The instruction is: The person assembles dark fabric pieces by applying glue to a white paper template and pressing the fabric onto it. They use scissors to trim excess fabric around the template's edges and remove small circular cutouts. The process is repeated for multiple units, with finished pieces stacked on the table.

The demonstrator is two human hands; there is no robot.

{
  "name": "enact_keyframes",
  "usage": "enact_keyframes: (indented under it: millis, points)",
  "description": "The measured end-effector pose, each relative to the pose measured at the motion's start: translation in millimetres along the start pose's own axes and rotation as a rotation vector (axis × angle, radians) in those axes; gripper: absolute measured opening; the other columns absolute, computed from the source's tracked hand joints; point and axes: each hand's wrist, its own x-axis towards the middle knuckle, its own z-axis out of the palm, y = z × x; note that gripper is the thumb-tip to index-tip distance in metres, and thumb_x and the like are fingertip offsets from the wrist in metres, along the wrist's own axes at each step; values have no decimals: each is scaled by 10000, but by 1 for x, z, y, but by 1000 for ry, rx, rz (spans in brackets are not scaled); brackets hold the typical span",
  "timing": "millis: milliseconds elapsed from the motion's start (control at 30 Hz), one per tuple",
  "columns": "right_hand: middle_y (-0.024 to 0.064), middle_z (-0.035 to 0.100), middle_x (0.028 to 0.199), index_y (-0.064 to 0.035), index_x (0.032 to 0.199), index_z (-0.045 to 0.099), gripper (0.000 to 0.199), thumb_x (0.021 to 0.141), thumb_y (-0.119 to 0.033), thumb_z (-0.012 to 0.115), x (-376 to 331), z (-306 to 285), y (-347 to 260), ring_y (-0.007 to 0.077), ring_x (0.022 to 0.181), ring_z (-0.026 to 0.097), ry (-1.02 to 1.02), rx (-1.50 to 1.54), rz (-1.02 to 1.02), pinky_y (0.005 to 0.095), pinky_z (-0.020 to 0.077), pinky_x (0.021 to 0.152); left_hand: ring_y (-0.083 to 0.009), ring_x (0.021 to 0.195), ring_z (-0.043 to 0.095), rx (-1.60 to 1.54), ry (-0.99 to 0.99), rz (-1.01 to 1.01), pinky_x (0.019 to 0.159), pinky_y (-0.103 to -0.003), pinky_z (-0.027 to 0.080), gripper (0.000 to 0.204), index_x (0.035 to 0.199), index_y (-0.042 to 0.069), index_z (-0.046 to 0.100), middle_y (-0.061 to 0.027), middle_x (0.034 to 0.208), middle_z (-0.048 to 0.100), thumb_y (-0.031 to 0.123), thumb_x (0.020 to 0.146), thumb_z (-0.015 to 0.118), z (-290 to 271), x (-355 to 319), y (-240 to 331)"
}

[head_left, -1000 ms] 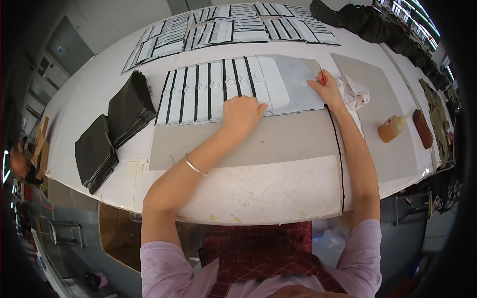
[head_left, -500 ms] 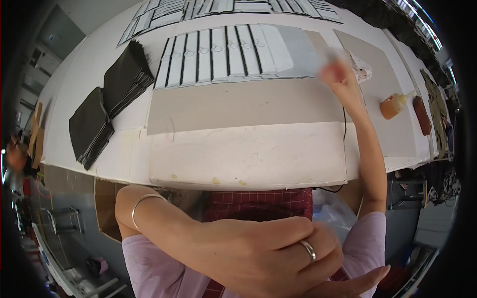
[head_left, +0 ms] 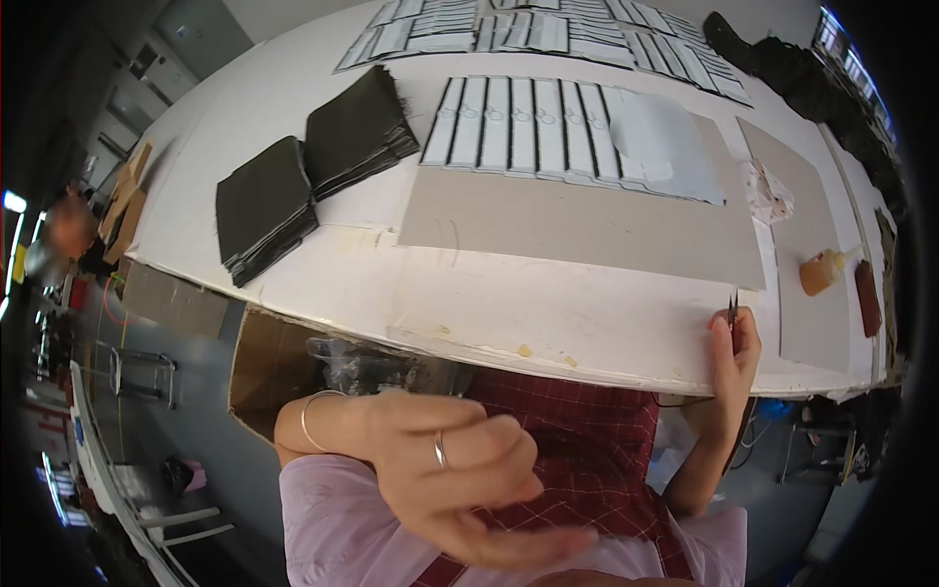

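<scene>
My right hand (head_left: pixel 735 344) is closed on a small dark tool with two thin points (head_left: pixel 733 311), just above the table's front edge. The points stick up past my fingers, slightly apart. Close to the camera, my left hand (head_left: pixel 455 474) hangs in front of my red checked apron (head_left: pixel 577 440). Its fingers are loosely bent and one reaches out apart from the others; I see nothing in it. On a grey board (head_left: pixel 567 220) lies an overlapping row of white strips with dark edges (head_left: pixel 518 125). A translucent pale sheet (head_left: pixel 665 147) covers the row's right end.
Two stacks of dark fabric pieces (head_left: pixel 262 207) lie to the left. More striped pieces (head_left: pixel 518 34) spread along the far side. At the right are a crumpled white wrapper (head_left: pixel 768 193), an amber glue bottle (head_left: pixel 820 274) and a reddish-brown bar (head_left: pixel 868 298). A cardboard box (head_left: pixel 269 367) stands below the edge.
My right hand has come back from the right end of the striped row to the table's front edge. My left hand has shifted left, and the view has turned.
</scene>
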Motion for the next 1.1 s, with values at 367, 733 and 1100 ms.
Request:
enact_keyframes:
  millis: [367,733,1100]
  points:
    - [-38,453,831,-67,906,517,160,1013,-161,589,-1,-1,10,59,777,384,-67,-47,-62,214,318,707,-301,982,645,765,212,-1107,877,-419,502,485,1322,51,584,-160,1128,674,79,858,723,-109,-217,-171]
    - [-27,448,839,-63,913,517,157,1010,-168,584,2,-5,15,80,802,386,-108,-127,-24,225,324,743,-391,1121,653,632,150,-1894,985,-433,488,784,1250,-7,673,-257,1181,693,685,889,596,-221,-323,-182]
    - [-22,456,843,-60,922,512,145,1019,-147,576,3,-12,21,86,815,399,-157,-136,-45,228,337,765,-303,682,727,684,-226,-2227,629,-368,601,959,1161,-50,648,-184,797,716,829,900,368,-225,-288,-167]
